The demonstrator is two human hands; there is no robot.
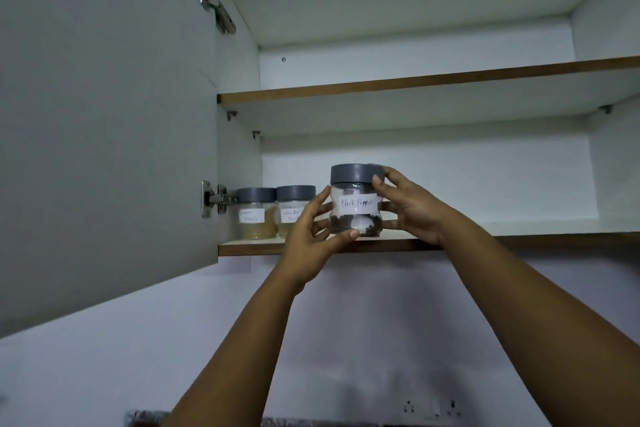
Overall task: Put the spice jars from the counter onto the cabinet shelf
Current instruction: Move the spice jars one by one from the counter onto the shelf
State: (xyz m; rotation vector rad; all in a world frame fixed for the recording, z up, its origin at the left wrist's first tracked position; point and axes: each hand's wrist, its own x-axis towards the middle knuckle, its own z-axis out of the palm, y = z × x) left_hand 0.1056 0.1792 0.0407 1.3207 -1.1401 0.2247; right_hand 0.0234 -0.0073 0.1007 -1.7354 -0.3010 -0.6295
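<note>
Here, both hands (360, 218) clasp the pepper jar (356, 201) (upright) between them.

Grey-lidded jars (356, 201) (white labels), white cabinet shelf (519, 241) edged brown, pale grey door (104, 114).

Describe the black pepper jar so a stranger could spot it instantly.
Look at the open cabinet's bottom shelf. The black pepper jar is held at its front edge between left hand and right hand. Unlike the two pale-filled jars further left, it holds dark peppercorns.

Wall socket (433, 407) below open door (104, 114)
</note>
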